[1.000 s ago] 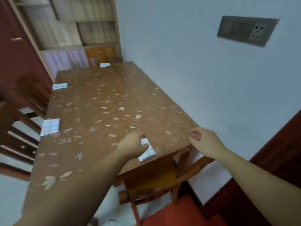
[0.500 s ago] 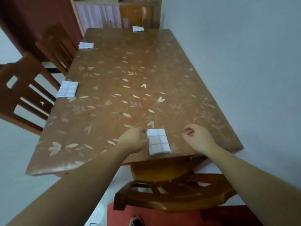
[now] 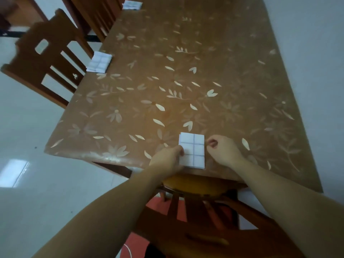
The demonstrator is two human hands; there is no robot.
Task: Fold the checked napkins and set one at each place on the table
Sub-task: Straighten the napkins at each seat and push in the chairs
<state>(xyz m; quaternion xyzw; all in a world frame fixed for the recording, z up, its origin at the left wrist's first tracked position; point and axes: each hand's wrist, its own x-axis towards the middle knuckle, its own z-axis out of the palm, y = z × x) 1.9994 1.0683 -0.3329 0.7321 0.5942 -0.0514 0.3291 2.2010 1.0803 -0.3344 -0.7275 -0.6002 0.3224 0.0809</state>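
Observation:
A folded white checked napkin lies flat on the brown leaf-patterned table, close to its near edge. My left hand has curled fingers on the napkin's left edge and seems to pinch it. My right hand hovers just right of the napkin with fingers curled and holds nothing. Two more folded napkins lie along the left edge: one midway and one at the far end.
A wooden chair is tucked under the near edge, right below my arms. Two more chairs stand along the left side. A pale wall runs along the table's right side. Pale tiled floor lies to the left.
The napkin went from tilted over the table edge to straight and flat on the top. My right hand has come closer to its right side. My view has tipped down.

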